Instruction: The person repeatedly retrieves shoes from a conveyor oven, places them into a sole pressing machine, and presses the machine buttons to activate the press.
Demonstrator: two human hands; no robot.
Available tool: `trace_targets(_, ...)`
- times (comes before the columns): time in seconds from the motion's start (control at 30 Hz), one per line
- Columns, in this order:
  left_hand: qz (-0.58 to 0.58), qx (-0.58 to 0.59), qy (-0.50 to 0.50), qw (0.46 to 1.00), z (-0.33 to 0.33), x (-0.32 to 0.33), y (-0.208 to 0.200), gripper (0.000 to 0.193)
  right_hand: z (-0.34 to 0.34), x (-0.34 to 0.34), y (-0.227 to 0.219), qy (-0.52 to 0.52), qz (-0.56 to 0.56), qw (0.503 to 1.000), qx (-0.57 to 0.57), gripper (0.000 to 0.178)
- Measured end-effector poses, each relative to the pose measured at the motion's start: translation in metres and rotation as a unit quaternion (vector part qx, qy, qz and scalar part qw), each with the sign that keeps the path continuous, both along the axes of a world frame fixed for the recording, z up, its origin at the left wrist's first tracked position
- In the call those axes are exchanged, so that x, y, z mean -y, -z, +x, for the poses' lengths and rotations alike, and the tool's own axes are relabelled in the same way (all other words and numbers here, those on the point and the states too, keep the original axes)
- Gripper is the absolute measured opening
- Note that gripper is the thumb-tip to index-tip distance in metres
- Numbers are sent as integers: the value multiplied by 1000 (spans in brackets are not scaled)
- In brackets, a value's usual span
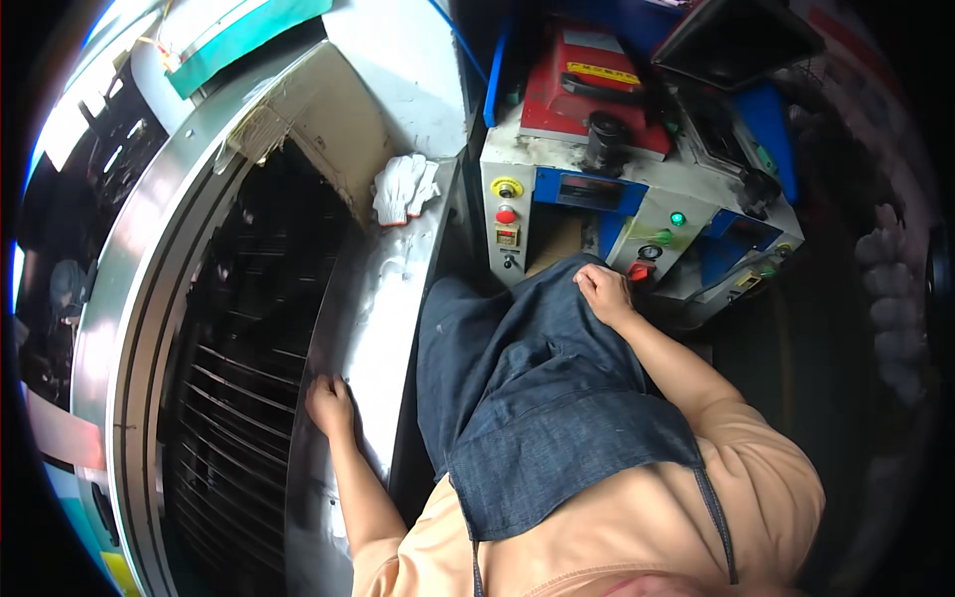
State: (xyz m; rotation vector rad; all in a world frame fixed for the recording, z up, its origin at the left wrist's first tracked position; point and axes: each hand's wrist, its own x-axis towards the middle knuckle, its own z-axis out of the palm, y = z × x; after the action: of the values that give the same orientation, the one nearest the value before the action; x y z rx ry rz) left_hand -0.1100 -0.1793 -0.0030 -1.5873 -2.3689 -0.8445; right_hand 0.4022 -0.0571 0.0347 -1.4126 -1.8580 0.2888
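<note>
My left hand [329, 406] rests at the inner edge of a shiny metal ledge [383, 308] on my left, its fingers curled over that edge. Over my right knee, my right hand [604, 294] lies on a dark blue denim apron [557, 428]; its fingers are bent in, and nothing shows in them. The apron covers my lap. Farther along the ledge sits a bunched pair of white work gloves [405, 188] with red-orange cuff edges, apart from both hands.
Left of the ledge is a dark opening with several thin metal bars [239, 398], bordered by a curved metal frame [139, 328]. A cardboard sheet [333, 129] leans at its far end. Ahead stands a grey machine [512, 164] with a red emergency button [506, 215], a red switch [640, 271] and green lamps.
</note>
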Motion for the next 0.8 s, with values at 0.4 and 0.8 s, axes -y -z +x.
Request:
trace_targets(0.4,-5,8,-13,1000,-4,-3,5,27,12,3,4,5,13,1000,-10,17)
trace_targets(0.8,3,33,3,999,1,-1,2,29,11,-1,13,1,37,999,-18,17)
